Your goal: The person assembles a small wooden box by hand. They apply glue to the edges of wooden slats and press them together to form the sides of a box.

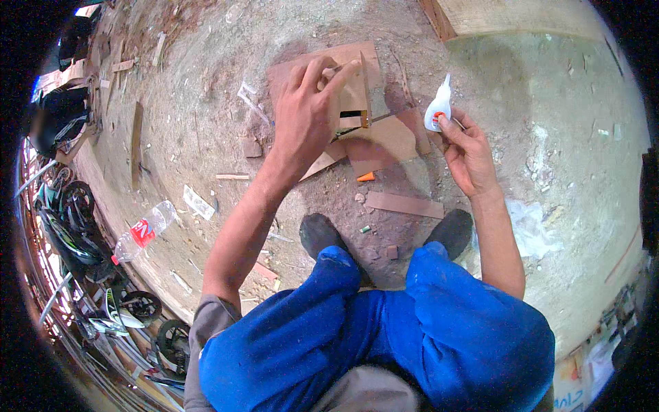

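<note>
My left hand [303,103] is closed at a small box-like piece made of thin wood panels [355,96], its fingers bent over the top edge. A dark rectangular gap shows low in the piece's near side; the hand hides its left part. Under and around it lie flat thin wood sheets [384,145]. To the right, my right hand [468,150] grips a small white glue bottle [438,106] between thumb and fingers. The bottle's narrow nozzle points up and away from me, apart from the wood. An orange cap [366,176] lies on the ground between my hands and feet.
A wood strip [405,204] lies before my feet. Left of me is an empty plastic bottle [145,231] on the dirt, with motorbikes [75,226] beyond. A crumpled clear plastic bag [530,230] sits at right. A large wooden board [522,17] crosses the far right.
</note>
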`<control>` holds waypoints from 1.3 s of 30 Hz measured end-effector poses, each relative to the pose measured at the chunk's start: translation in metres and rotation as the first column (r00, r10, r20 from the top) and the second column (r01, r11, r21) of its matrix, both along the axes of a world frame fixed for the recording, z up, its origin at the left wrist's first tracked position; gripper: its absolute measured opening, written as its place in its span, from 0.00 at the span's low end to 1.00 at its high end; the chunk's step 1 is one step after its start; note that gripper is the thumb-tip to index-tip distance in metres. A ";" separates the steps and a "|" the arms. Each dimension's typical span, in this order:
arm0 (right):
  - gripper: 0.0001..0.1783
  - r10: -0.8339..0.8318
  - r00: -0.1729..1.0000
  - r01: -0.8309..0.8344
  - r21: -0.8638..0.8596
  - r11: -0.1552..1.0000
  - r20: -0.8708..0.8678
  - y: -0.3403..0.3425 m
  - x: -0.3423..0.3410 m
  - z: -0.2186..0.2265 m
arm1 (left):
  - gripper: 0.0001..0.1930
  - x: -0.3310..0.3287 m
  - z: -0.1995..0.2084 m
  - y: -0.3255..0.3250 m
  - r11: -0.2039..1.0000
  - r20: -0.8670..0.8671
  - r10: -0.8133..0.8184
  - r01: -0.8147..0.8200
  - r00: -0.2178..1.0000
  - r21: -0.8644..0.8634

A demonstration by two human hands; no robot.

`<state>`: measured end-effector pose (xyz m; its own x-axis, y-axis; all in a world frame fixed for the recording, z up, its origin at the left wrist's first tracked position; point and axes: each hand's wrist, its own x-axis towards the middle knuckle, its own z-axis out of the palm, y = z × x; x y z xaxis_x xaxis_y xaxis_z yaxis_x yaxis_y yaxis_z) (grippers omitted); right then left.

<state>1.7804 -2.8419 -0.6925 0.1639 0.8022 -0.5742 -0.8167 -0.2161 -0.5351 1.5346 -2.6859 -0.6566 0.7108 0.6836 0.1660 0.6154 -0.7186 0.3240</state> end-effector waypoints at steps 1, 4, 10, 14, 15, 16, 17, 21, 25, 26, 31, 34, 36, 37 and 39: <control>0.16 -0.005 1.000 0.005 -0.003 1.000 -0.005 0.000 0.001 -0.001 | 0.31 0.001 0.000 -0.003 0.999 -0.039 0.006 -0.004 0.999 0.054; 0.16 0.002 1.000 -0.002 0.005 1.000 -0.015 0.003 0.001 -0.003 | 0.30 0.007 0.001 -0.009 0.995 -0.083 0.026 -0.018 0.996 0.098; 0.16 0.048 0.999 -0.048 0.018 0.999 -0.002 0.014 0.001 0.003 | 0.32 0.010 0.003 -0.014 0.999 -0.171 0.021 -0.013 0.985 0.045; 0.16 0.083 0.996 -0.082 0.010 0.997 -0.033 0.019 -0.003 -0.002 | 0.32 0.016 0.005 -0.016 0.990 -0.197 0.019 0.008 0.980 0.139; 0.15 0.085 0.996 -0.085 0.017 0.996 -0.027 0.021 -0.004 -0.002 | 0.32 0.016 0.004 -0.015 0.990 -0.201 0.020 0.008 0.979 0.140; 0.15 0.086 0.996 -0.086 0.019 0.996 -0.032 0.022 -0.005 -0.001 | 0.31 0.014 0.001 -0.014 0.990 -0.178 0.004 0.021 0.984 0.137; 0.15 0.079 0.996 -0.079 0.016 0.997 -0.033 0.023 -0.007 -0.001 | 0.30 0.013 -0.001 -0.014 0.991 -0.155 -0.012 0.033 0.988 0.133; 0.15 0.057 0.998 -0.057 0.045 0.997 -0.010 0.020 -0.006 -0.003 | 0.29 0.016 0.003 -0.014 0.996 -0.126 -0.028 0.037 0.992 0.075; 0.14 0.081 0.995 -0.077 0.068 0.995 -0.051 0.019 -0.006 0.003 | 0.31 0.012 0.005 -0.016 0.998 -0.147 -0.038 0.046 0.988 0.053; 0.15 0.087 0.995 -0.083 0.079 0.993 -0.049 0.018 -0.006 0.002 | 0.32 0.011 0.006 -0.017 0.998 -0.164 -0.043 0.052 0.986 0.048; 0.17 0.124 0.992 -0.124 0.028 0.992 0.023 0.020 -0.010 0.010 | 0.32 0.006 0.007 -0.014 0.999 -0.105 -0.044 0.047 0.994 0.025; 0.18 0.118 0.991 -0.120 0.032 0.992 0.071 0.016 -0.010 0.013 | 0.31 0.014 0.004 -0.020 1.000 -0.055 -0.016 0.017 0.998 0.005; 0.18 0.106 0.992 -0.108 0.025 0.994 0.073 0.013 -0.011 0.010 | 0.31 0.015 0.001 -0.024 1.000 -0.036 0.026 -0.026 0.999 0.014; 0.18 0.122 0.990 -0.125 0.034 0.992 0.077 0.013 -0.011 0.011 | 0.31 0.014 -0.001 -0.026 0.998 -0.062 0.036 -0.032 0.997 0.052; 0.18 0.127 0.988 -0.130 0.033 0.991 0.087 0.013 -0.013 0.012 | 0.30 0.011 -0.003 -0.027 0.993 -0.081 0.035 -0.026 0.996 0.112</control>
<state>1.7674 -2.8290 -0.6807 0.1046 0.8410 -0.5309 -0.7347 -0.2945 -0.6112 1.5451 -2.7126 -0.6595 0.7040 0.6861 0.1836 0.6591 -0.7274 0.1909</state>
